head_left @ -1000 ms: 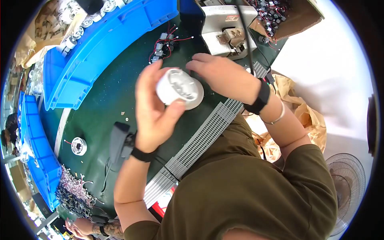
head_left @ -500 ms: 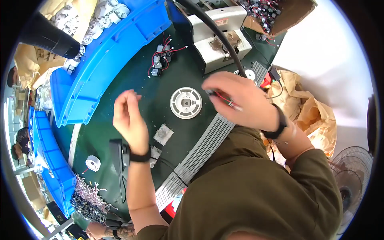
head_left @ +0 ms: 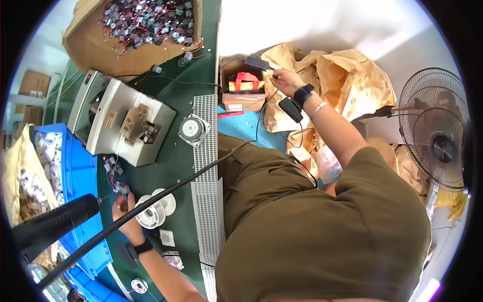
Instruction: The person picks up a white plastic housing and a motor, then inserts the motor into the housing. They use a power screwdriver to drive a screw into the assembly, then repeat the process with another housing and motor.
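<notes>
Left hand [head_left: 129,221] low over the counter [head_left: 183,168], fingertips right at the motors [head_left: 121,188]; contact unclear, and can't tell whether its grip has hold of one. Motors are on the counter below the press [head_left: 132,121], red wires attached. White housing [head_left: 151,216] sits on the counter just right of the left hand, with a white disc [head_left: 168,205] close against it; cable [head_left: 188,177] crosses in front. Small pale square [head_left: 167,237] lies nearer the wearer. Right hand [head_left: 288,83] is well apart, off the counter, by the small carton [head_left: 240,99] and black adapter [head_left: 256,63]; fingers bent, can't tell if its grip is clenched on anything. Brown paper [head_left: 352,75] behind it. Round part [head_left: 192,129] on the mesh strip [head_left: 206,214]. Big carton [head_left: 85,43] full of motors at top, blue bin [head_left: 80,176] at left, black driver [head_left: 58,224] tilted in front of it.
</notes>
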Action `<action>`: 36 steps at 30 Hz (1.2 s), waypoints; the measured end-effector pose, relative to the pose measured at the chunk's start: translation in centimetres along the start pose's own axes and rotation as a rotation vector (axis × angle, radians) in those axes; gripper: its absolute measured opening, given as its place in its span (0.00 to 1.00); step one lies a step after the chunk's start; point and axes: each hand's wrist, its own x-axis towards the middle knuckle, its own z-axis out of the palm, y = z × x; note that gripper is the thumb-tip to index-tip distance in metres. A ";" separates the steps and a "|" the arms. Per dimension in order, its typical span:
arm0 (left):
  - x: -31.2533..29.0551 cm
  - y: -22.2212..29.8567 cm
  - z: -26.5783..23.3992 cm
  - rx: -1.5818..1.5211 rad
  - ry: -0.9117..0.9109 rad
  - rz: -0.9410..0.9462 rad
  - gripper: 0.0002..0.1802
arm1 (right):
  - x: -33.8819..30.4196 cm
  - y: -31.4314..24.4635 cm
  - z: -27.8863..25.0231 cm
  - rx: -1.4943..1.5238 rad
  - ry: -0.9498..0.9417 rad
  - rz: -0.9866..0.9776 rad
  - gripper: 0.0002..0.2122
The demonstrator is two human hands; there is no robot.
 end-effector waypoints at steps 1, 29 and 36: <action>-0.7 -0.7 -0.8 -0.154 -0.062 -0.039 0.11 | 0.8 0.0 0.2 0.009 -0.001 0.006 0.05; -12.9 11.3 -5.0 -0.252 0.210 0.545 0.31 | -30.8 6.2 18.2 -0.722 -1.488 -0.739 0.09; -8.5 9.1 -2.2 -0.209 0.204 0.416 0.36 | -30.7 6.4 23.6 -0.908 -1.483 -1.256 0.13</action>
